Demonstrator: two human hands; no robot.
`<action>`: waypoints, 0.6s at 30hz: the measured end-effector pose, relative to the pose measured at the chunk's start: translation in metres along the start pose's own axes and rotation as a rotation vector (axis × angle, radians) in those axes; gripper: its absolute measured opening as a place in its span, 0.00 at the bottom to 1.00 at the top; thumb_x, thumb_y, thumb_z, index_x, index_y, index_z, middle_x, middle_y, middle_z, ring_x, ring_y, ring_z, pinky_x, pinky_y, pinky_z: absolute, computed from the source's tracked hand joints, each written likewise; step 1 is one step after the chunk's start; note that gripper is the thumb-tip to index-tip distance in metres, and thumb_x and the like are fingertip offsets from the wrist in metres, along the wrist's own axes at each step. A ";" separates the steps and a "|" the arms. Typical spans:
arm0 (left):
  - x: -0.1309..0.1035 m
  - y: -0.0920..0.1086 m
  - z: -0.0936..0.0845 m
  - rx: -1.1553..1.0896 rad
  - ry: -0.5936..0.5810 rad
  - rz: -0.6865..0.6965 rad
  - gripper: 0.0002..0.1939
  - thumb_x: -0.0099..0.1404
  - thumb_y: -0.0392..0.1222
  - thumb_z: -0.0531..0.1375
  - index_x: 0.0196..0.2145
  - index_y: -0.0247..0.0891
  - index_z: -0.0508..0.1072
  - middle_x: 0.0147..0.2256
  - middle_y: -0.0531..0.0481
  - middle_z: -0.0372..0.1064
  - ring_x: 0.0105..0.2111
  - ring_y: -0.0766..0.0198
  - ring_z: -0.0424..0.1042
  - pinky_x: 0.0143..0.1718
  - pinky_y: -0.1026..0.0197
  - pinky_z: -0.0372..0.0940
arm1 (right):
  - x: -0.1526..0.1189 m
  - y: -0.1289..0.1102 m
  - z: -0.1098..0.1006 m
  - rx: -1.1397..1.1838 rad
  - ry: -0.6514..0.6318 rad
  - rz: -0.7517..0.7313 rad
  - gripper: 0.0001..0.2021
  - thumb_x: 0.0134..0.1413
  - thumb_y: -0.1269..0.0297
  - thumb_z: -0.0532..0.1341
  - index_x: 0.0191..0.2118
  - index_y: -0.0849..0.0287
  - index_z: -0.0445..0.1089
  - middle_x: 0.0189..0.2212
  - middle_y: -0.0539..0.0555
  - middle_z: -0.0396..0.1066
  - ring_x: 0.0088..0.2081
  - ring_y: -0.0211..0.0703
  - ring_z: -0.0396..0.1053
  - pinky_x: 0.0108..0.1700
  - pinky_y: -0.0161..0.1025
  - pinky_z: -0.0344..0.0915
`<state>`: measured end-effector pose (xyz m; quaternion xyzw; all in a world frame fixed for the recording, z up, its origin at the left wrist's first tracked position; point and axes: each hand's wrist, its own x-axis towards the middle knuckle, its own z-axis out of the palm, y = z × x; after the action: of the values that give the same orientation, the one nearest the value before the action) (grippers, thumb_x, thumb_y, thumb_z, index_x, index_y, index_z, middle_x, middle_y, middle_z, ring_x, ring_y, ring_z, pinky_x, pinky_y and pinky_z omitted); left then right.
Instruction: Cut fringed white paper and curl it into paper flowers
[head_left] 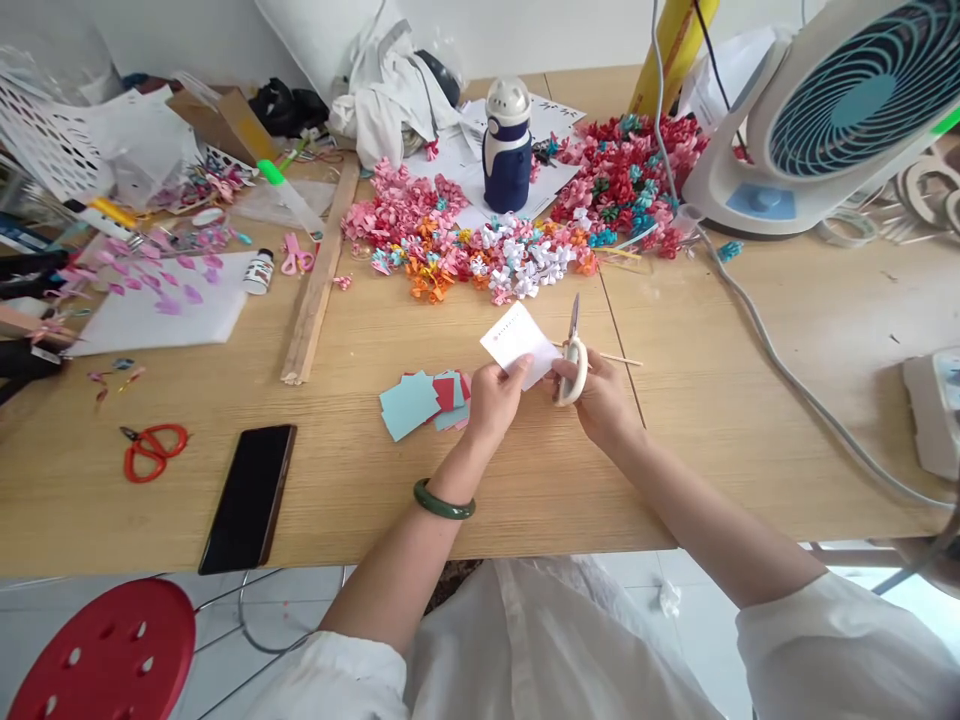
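My left hand pinches a white slip of paper by its lower edge; small printed marks run across its upper part. In my right hand is a pair of scissors with white handles, blades pointing away from me and apart from the slip's far edge. A thin wooden stick shows by my right fingers; whether they hold it too I cannot tell. Left of my left hand, several light blue and red paper cards lie in a loose overlapping pile.
Heaps of small pink, orange, white and red folded pieces cover the table's back, around a blue bottle. A fan stands right, its cable trailing forward. Leftward lie a wooden strip, a phone and red-handled snips.
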<state>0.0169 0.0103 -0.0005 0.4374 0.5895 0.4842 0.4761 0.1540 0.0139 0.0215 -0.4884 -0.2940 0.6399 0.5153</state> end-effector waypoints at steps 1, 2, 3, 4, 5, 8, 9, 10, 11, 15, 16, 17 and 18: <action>0.003 0.001 -0.002 0.045 -0.008 0.025 0.21 0.61 0.56 0.63 0.31 0.32 0.80 0.33 0.42 0.80 0.38 0.52 0.78 0.39 0.57 0.68 | 0.000 0.000 -0.001 -0.006 -0.018 0.010 0.26 0.34 0.60 0.75 0.40 0.57 0.64 0.24 0.46 0.70 0.26 0.39 0.71 0.25 0.36 0.67; 0.006 0.003 -0.006 0.078 -0.033 0.042 0.21 0.60 0.56 0.63 0.33 0.32 0.81 0.34 0.42 0.81 0.38 0.52 0.78 0.37 0.58 0.68 | 0.000 0.000 -0.002 -0.014 -0.036 0.015 0.27 0.33 0.61 0.75 0.41 0.58 0.65 0.25 0.47 0.71 0.27 0.40 0.71 0.24 0.36 0.67; 0.008 0.006 -0.009 0.110 -0.061 0.051 0.20 0.60 0.55 0.64 0.34 0.32 0.81 0.36 0.43 0.81 0.38 0.53 0.78 0.37 0.59 0.67 | 0.000 -0.001 -0.002 -0.023 -0.053 0.012 0.28 0.33 0.61 0.76 0.42 0.58 0.65 0.26 0.47 0.71 0.27 0.40 0.72 0.24 0.35 0.67; 0.010 0.009 -0.013 0.143 -0.081 0.054 0.19 0.60 0.54 0.64 0.35 0.33 0.81 0.36 0.43 0.81 0.38 0.53 0.78 0.36 0.60 0.67 | 0.001 -0.001 -0.003 -0.035 -0.068 0.003 0.28 0.33 0.60 0.76 0.43 0.58 0.65 0.27 0.48 0.72 0.28 0.40 0.72 0.24 0.35 0.67; 0.010 0.012 -0.016 0.173 -0.093 0.053 0.18 0.60 0.53 0.64 0.35 0.33 0.81 0.36 0.43 0.81 0.38 0.54 0.78 0.36 0.60 0.67 | 0.002 0.000 -0.004 -0.050 -0.081 -0.009 0.29 0.34 0.59 0.75 0.44 0.58 0.65 0.28 0.48 0.73 0.28 0.40 0.72 0.24 0.35 0.68; 0.008 0.015 -0.020 0.208 -0.117 0.044 0.18 0.59 0.53 0.65 0.33 0.33 0.82 0.35 0.43 0.81 0.36 0.55 0.78 0.36 0.60 0.67 | 0.004 0.002 -0.005 -0.095 -0.103 -0.034 0.29 0.38 0.56 0.74 0.46 0.57 0.63 0.30 0.48 0.73 0.28 0.38 0.72 0.24 0.34 0.68; 0.007 0.014 -0.018 0.175 -0.120 0.042 0.18 0.59 0.54 0.66 0.34 0.34 0.82 0.36 0.43 0.81 0.37 0.55 0.78 0.36 0.60 0.67 | 0.004 0.003 -0.004 -0.101 -0.101 -0.039 0.29 0.39 0.56 0.74 0.46 0.56 0.63 0.31 0.48 0.73 0.28 0.38 0.72 0.24 0.34 0.68; 0.006 0.011 -0.016 0.119 -0.121 0.037 0.19 0.58 0.55 0.67 0.35 0.34 0.82 0.37 0.43 0.81 0.38 0.55 0.78 0.37 0.60 0.68 | 0.004 0.004 -0.004 -0.104 -0.095 -0.044 0.30 0.39 0.55 0.74 0.46 0.56 0.62 0.31 0.48 0.73 0.28 0.37 0.72 0.23 0.34 0.68; 0.004 0.007 -0.014 0.046 -0.115 0.028 0.19 0.57 0.55 0.67 0.36 0.35 0.82 0.38 0.44 0.81 0.39 0.55 0.78 0.38 0.60 0.69 | 0.005 0.005 -0.004 -0.102 -0.089 -0.049 0.30 0.39 0.55 0.74 0.46 0.56 0.62 0.31 0.48 0.72 0.28 0.37 0.72 0.23 0.33 0.67; 0.001 -0.004 -0.006 -0.092 -0.010 -0.051 0.18 0.54 0.54 0.70 0.33 0.35 0.82 0.35 0.45 0.81 0.38 0.56 0.78 0.40 0.59 0.70 | 0.003 0.004 -0.004 -0.078 -0.121 -0.016 0.31 0.39 0.53 0.75 0.46 0.55 0.61 0.32 0.47 0.70 0.27 0.36 0.70 0.24 0.34 0.68; 0.001 -0.004 -0.007 -0.101 0.024 -0.059 0.18 0.53 0.54 0.71 0.32 0.35 0.82 0.34 0.46 0.81 0.37 0.56 0.78 0.39 0.60 0.70 | 0.002 0.002 -0.005 -0.076 -0.137 -0.006 0.31 0.39 0.52 0.74 0.46 0.55 0.62 0.32 0.47 0.69 0.27 0.36 0.69 0.24 0.34 0.69; 0.001 -0.003 -0.008 -0.122 0.045 -0.063 0.17 0.53 0.53 0.71 0.32 0.36 0.82 0.34 0.47 0.81 0.36 0.57 0.78 0.39 0.60 0.70 | 0.000 0.000 -0.006 -0.082 -0.143 -0.009 0.30 0.40 0.52 0.74 0.47 0.55 0.62 0.31 0.46 0.68 0.27 0.35 0.68 0.24 0.34 0.69; 0.000 0.001 -0.010 -0.155 0.057 -0.068 0.16 0.53 0.53 0.71 0.32 0.36 0.82 0.34 0.47 0.81 0.36 0.58 0.78 0.38 0.60 0.71 | -0.002 -0.002 -0.007 -0.102 -0.150 -0.009 0.30 0.40 0.53 0.75 0.47 0.55 0.62 0.30 0.46 0.67 0.26 0.34 0.66 0.23 0.33 0.68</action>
<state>0.0070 0.0091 0.0009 0.3650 0.5780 0.5244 0.5076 0.1608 0.0119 0.0216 -0.4635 -0.3661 0.6565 0.4692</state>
